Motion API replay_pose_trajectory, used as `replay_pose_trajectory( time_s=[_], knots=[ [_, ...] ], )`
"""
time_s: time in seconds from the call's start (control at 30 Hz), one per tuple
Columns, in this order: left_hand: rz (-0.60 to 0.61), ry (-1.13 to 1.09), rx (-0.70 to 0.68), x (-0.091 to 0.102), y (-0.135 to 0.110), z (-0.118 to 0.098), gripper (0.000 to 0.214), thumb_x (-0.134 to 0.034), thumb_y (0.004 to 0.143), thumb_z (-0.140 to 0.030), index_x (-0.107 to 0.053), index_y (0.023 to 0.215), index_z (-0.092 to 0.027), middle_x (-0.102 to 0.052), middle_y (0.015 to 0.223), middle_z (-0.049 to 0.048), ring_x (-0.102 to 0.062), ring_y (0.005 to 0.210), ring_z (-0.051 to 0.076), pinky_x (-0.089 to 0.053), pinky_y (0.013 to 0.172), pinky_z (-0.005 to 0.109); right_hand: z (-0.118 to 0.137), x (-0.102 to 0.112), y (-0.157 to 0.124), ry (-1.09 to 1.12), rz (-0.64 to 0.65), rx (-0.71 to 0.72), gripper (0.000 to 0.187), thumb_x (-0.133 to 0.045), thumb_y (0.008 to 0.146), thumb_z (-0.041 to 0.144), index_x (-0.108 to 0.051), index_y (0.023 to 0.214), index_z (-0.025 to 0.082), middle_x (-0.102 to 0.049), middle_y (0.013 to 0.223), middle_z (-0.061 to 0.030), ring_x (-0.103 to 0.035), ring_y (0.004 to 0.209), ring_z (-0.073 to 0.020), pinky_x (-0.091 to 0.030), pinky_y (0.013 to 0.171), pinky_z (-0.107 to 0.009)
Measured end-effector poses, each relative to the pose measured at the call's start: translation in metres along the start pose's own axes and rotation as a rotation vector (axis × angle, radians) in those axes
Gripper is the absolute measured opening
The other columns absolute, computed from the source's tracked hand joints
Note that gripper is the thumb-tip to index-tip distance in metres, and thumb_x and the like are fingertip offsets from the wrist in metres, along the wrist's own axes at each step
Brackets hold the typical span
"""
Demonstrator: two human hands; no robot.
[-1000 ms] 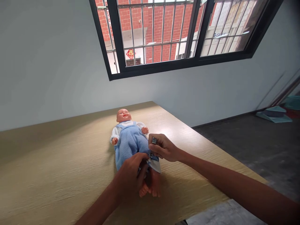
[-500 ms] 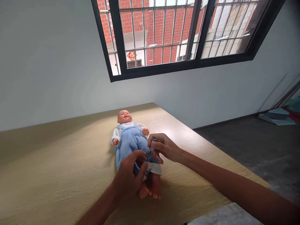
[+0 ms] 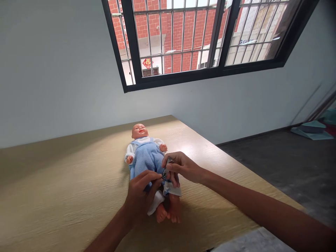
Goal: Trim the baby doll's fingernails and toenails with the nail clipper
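Note:
A doll [image 3: 147, 154] in light blue overalls and a white top lies on its back on the wooden table, bare feet towards me. Over its legs my right hand [image 3: 181, 166] grips a small metal nail clipper [image 3: 166, 171] between thumb and fingers, tilted with its lower end to the left. Thumb and index finger of my left hand [image 3: 143, 185] come together in a pinch at that lower end. Part of the doll's legs is hidden behind my hands. White trouser cuffs show above its feet.
The table [image 3: 65, 185] has its right edge beside my right forearm, with dark floor [image 3: 252, 150] beyond. A barred window [image 3: 178, 38] is set in the wall behind. Light blue flat items [image 3: 312, 129] lie on the floor at far right.
My left hand's parted thumb and index finger have closed at the clipper's lower end. My right hand has shifted slightly left with the clipper. The doll stays in place.

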State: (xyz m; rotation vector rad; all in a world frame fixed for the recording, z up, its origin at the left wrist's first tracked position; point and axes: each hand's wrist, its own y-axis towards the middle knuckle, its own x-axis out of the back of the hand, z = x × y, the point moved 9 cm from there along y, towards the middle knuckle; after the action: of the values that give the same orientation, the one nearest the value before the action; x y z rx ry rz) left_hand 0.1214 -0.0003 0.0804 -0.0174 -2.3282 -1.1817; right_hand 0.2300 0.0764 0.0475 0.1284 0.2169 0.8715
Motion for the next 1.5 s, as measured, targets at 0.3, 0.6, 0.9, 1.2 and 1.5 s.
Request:
replay_pose_trajectory(
  time_s=[0.3,0.6,0.9,1.2,1.5],
  knots=[
    [0.055,0.039,0.034,-0.004,0.0,0.004,0.012,-0.055,0.094,-0.009,-0.06,0.091,-0.019,-0.064,0.081,-0.001,-0.059,0.07,0.008,-0.048,0.068,0.016,-0.003,0.001,0.001,0.013,-0.008,-0.036,0.043,-0.076,0.083,0.05,-0.058,0.091,0.012,-0.07,0.064,-0.0019,-0.064,0.041,-0.0122,-0.051,0.037,-0.017],
    [0.064,-0.029,0.092,-0.005,-0.005,0.013,0.01,-0.049,0.099,-0.014,-0.057,0.096,-0.02,-0.06,0.082,-0.0009,-0.059,0.071,0.009,-0.047,0.068,0.019,-0.002,0.007,0.002,0.017,-0.038,-0.036,0.045,-0.074,0.082,0.054,-0.058,0.088,0.013,-0.067,0.059,-0.0008,-0.061,0.038,-0.0121,-0.047,0.034,-0.016],
    [-0.135,-0.175,0.31,0.021,0.0,0.04,0.028,-0.034,0.104,-0.031,-0.051,0.083,-0.021,-0.063,0.064,-0.0012,-0.058,0.057,0.014,-0.05,0.059,0.025,-0.004,0.007,0.002,0.0,-0.028,-0.03,0.042,-0.073,0.083,0.052,-0.058,0.089,0.013,-0.066,0.059,0.0005,-0.06,0.038,-0.0112,-0.044,0.033,-0.015],
    [-0.225,0.407,0.483,0.12,-0.002,0.149,0.032,-0.046,0.091,-0.037,-0.05,0.063,-0.02,-0.054,0.05,-0.0028,-0.05,0.048,0.013,-0.038,0.055,0.025,-0.006,0.008,0.002,-0.041,-0.016,-0.045,0.046,-0.074,0.082,0.056,-0.056,0.09,0.014,-0.066,0.061,0.0002,-0.06,0.039,-0.0112,-0.045,0.034,-0.016],
    [0.029,0.42,0.532,0.109,-0.018,0.199,0.029,-0.055,0.082,-0.04,-0.071,0.077,-0.016,-0.071,0.07,0.0029,-0.061,0.062,0.016,-0.044,0.063,0.026,-0.007,0.007,0.002,-0.052,-0.002,-0.055,0.046,-0.073,0.083,0.055,-0.056,0.091,0.014,-0.066,0.062,0.0002,-0.06,0.039,-0.0115,-0.043,0.034,-0.016]
  ],
)
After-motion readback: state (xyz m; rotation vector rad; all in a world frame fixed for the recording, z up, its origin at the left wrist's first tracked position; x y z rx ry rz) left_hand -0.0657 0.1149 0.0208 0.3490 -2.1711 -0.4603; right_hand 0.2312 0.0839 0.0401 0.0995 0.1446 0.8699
